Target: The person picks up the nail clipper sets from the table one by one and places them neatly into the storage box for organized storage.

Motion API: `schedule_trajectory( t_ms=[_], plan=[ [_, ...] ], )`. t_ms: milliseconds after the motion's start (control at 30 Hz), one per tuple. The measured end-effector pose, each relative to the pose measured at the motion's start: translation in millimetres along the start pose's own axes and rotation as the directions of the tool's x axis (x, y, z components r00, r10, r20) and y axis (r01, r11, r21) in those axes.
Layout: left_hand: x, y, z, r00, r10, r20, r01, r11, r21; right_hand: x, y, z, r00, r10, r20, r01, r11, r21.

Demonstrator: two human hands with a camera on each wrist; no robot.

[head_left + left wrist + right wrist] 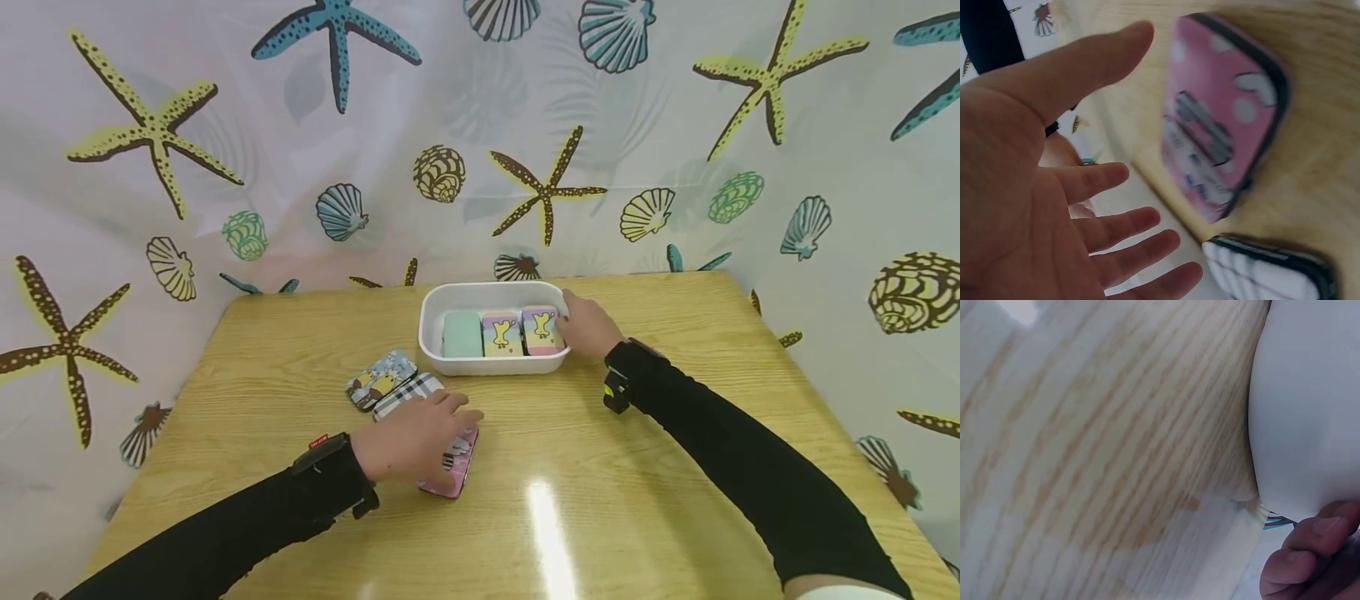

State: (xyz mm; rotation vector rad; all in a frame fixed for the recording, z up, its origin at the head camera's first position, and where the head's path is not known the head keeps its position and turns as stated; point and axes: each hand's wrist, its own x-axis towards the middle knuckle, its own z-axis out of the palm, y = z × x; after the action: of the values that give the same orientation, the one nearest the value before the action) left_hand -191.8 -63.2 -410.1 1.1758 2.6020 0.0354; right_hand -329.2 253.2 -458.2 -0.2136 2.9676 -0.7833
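Note:
A white plastic bin [480,367] stands at the back of the wooden table with three small cases in a row inside. One is plain mint green [462,335]; the pastel middle case [501,335] and pastel right case [542,331] carry a yellow animal print. My right hand [588,327] grips the bin's right end, its curled fingertips [1329,526] against the wall. My left hand [411,440], fingers spread, hovers over a pink zippered case [1222,106] with white dots, holding nothing. Beside it lie a plaid case [1266,265], partly hidden in the head view, and a blue patterned case [382,379].
The wood-grain table [600,500] reaches back to a white curtain [465,108] printed with starfish and shells, which also hangs along both sides. A bright reflection lies on the tabletop in front of the bin.

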Motion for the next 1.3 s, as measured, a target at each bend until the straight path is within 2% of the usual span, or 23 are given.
schedule_trajectory(
  t_ms=[200,367,533,667,867,1100,1300],
  plan=[
    [-0.2,-4.0,16.5,0.997,0.040,0.068,-0.040,0.999,0.000,0.1,0,-1,1.000,0.008,0.002,-0.008,1.000,-0.001],
    [1.0,-5.5,19.1,0.995,0.085,0.060,-0.088,0.995,0.051,-1.0,-1,-1,1.000,0.008,0.016,-0.008,1.000,0.026],
    [4.5,-5.8,17.0,0.994,0.105,0.044,-0.108,0.991,0.073,-1.1,-1,0,1.000,0.003,0.016,-0.003,0.999,0.054],
    [9.6,-5.1,5.0,0.992,0.123,-0.030,-0.121,0.990,0.066,-0.2,1,0,1.000,0.005,0.015,-0.006,0.998,0.060],
    [21.7,-1.1,-25.0,0.973,0.154,-0.172,-0.141,0.986,0.086,0.0,3,2,1.000,0.030,0.004,-0.030,0.996,0.080],
    [42.3,0.7,-53.3,0.958,0.143,-0.248,-0.121,0.987,0.102,-2.6,2,-1,0.999,0.041,-0.013,-0.040,0.998,0.056],
    [67.8,0.0,-72.3,0.951,0.121,-0.285,-0.093,0.990,0.110,-2.5,2,-4,0.998,0.050,0.029,-0.049,0.999,-0.016]
  ],
)
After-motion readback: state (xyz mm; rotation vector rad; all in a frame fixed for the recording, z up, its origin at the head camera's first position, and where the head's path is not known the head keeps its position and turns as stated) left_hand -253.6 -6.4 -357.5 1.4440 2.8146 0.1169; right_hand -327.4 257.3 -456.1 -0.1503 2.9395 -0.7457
